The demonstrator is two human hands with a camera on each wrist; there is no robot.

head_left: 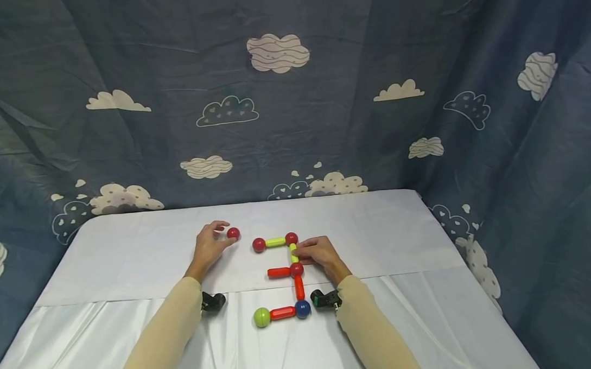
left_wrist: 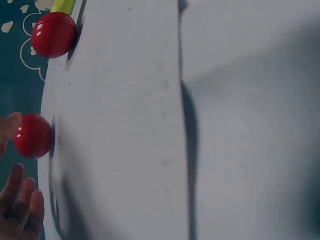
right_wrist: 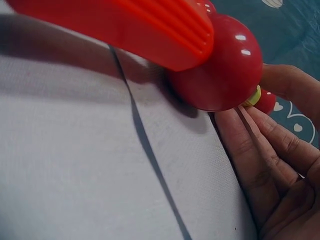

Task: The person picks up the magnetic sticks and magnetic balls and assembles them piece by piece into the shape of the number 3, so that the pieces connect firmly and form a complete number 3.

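Observation:
At the far left of the pieces, my left hand [head_left: 211, 247] touches a loose red ball [head_left: 233, 234] with its thumb; the left wrist view shows the other fingers [left_wrist: 20, 200] spread apart from the ball [left_wrist: 33, 136]. My right hand [head_left: 319, 252] pinches an upright yellow-green stick [head_left: 293, 254] between two red balls, the upper [head_left: 291, 238] and the middle one [head_left: 296, 269]. A second yellow-green stick [head_left: 275, 242] leads left to another red ball [head_left: 259, 245]. In the right wrist view, the middle ball [right_wrist: 225, 65] mostly hides the pinched stick.
From the middle ball, one red stick [head_left: 279, 272] points left with a free end, and another [head_left: 299, 287] runs down to a blue ball [head_left: 302, 308]. A third red stick [head_left: 282, 313] joins that to a green ball [head_left: 262, 317]. White cloth [head_left: 375, 225] covers the table.

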